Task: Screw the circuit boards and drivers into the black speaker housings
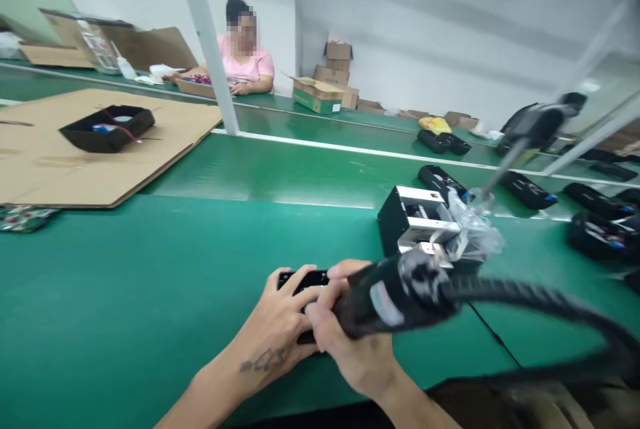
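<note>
Beyond left hand [277,319], green tabletop [125,269], wall [390,55]

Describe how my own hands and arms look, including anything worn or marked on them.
No gloves or sleeves show. Just behind your left hand is a dark, irregular marking, apparently a tattoo. No marking shows on the visible part of your right hand.
</note>
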### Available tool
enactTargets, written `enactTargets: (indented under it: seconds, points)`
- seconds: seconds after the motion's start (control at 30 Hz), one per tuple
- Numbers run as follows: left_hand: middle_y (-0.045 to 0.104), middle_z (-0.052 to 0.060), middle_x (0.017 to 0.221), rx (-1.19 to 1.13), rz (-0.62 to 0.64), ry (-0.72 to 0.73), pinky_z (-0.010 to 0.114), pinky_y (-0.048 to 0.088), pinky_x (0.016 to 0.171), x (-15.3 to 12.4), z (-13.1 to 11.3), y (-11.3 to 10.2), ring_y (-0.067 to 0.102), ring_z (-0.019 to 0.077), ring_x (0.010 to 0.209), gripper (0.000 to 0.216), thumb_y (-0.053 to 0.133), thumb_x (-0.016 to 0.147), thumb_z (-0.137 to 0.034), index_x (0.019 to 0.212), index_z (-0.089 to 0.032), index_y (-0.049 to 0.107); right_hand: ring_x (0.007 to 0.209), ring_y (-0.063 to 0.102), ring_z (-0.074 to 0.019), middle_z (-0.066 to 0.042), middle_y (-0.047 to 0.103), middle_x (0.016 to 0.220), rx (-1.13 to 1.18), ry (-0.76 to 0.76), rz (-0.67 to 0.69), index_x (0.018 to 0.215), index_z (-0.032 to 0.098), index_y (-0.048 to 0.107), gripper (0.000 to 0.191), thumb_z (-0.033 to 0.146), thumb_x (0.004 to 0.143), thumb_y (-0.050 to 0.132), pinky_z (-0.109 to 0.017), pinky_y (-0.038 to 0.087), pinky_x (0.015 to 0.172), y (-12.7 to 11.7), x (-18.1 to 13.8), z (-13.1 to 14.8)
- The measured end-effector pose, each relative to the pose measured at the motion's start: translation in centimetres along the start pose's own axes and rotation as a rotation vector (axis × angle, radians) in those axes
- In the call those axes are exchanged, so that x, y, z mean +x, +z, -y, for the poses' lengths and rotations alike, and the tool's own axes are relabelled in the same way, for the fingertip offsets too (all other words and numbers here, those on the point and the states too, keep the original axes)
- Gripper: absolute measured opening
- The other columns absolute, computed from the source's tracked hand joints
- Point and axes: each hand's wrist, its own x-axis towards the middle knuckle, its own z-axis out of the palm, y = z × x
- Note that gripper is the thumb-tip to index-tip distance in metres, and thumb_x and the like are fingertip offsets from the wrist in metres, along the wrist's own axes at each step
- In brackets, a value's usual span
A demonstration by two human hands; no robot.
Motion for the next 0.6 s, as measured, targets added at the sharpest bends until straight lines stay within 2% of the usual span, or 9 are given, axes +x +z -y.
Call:
enactTargets:
  seconds: [0.07,0.13,0.2,0.27,0.33,0.37,0.47,0.53,0.6]
  points:
    - [0.075,-0.001,0.137,-0.015,-0.005,0.04,0.061,0.018,0.126,-0.7,0.7,-0.2,0.046,0.0378,0.15,0.016,0.091,0.086,-0.042,0.098,-0.033,0.082,0.047,0.05,-0.0106,0.011,0.057,0.066,0.205,-0.007,-0.097,0.123,0.033,0.061,0.031,0.022,0.097,0.073,-0.027,0.049,0.051,-1.9,0.6,1.4]
    - [0.077,-0.002,0.136,-0.028,-0.04,0.051,0.059,0.008,0.133,-1.6,1.4,-0.5,0.045,0.0377,0.154,0.025,0.096,0.08,-0.049,0.082,-0.03,0.08,0.045,0.046,-0.0093,0.013,0.052,0.061,0.297,-0.079,-0.285,0.131,0.032,0.055,0.038,0.022,0.099,0.072,-0.023,0.043,0.048,-4.9,1.1,2.4]
    - [0.076,0.0,0.139,-0.007,-0.096,0.058,0.059,0.005,0.136,-2.3,1.5,-1.2,0.041,0.0371,0.159,0.027,0.093,0.084,-0.051,0.081,-0.027,0.079,0.044,0.045,-0.0088,0.013,0.053,0.059,0.209,-0.149,-0.504,0.128,0.028,0.057,0.041,0.021,0.093,0.078,-0.023,0.043,0.048,-8.7,1.6,2.2]
    - [0.075,0.004,0.14,0.036,-0.152,0.097,0.062,0.01,0.138,-2.6,1.1,-2.3,0.04,0.0362,0.162,0.02,0.086,0.093,-0.046,0.09,-0.027,0.081,0.043,0.047,-0.0099,0.013,0.054,0.057,0.069,-0.116,-0.635,0.123,0.024,0.06,0.043,0.023,0.088,0.085,-0.026,0.044,0.048,-12.1,2.1,0.5]
    - [0.077,0.005,0.136,0.04,-0.222,0.137,0.058,0.025,0.138,-2.3,-0.1,-3.5,0.049,0.0329,0.157,0.013,0.08,0.099,-0.039,0.099,-0.027,0.083,0.042,0.049,-0.0107,0.012,0.057,0.056,-0.026,-0.08,-0.683,0.117,0.021,0.061,0.045,0.027,0.084,0.09,-0.027,0.044,0.049,-14.6,2.4,-2.1]
    - [0.079,0.004,0.132,0.012,-0.256,0.137,0.052,0.037,0.134,-2.0,-0.9,-4.0,0.058,0.0301,0.15,0.011,0.078,0.1,-0.037,0.103,-0.027,0.083,0.042,0.05,-0.011,0.012,0.057,0.056,-0.032,-0.07,-0.692,0.117,0.021,0.061,0.046,0.029,0.083,0.091,-0.028,0.044,0.048,-15.3,2.5,-3.3]
    - [0.083,0.003,0.122,-0.18,-0.284,0.045,0.031,0.063,0.111,-1.2,-3.6,-4.8,0.078,0.0218,0.119,0.016,0.071,0.105,-0.031,0.115,-0.03,0.083,0.041,0.048,-0.0108,0.013,0.055,0.055,0.005,-0.066,-0.685,0.118,0.023,0.059,0.048,0.033,0.083,0.09,-0.028,0.043,0.048,-15.8,2.1,-5.2]
    - [0.084,0.003,0.116,-0.342,-0.236,0.041,0.022,0.067,0.096,-0.9,-5.4,-4.6,0.082,0.0184,0.102,0.021,0.068,0.106,-0.029,0.122,-0.031,0.082,0.041,0.047,-0.0103,0.014,0.054,0.055,0.058,-0.059,-0.646,0.12,0.024,0.058,0.047,0.031,0.085,0.088,-0.027,0.043,0.047,-15.4,1.5,-4.7]
    - [0.085,0.002,0.108,-0.479,-0.147,0.086,0.015,0.066,0.086,-0.7,-6.7,-4.0,0.083,0.0152,0.092,0.021,0.067,0.107,-0.026,0.122,-0.03,0.081,0.041,0.047,-0.0101,0.013,0.054,0.055,0.1,-0.058,-0.596,0.124,0.024,0.059,0.046,0.029,0.087,0.087,-0.027,0.042,0.047,-15.0,0.9,-3.6]
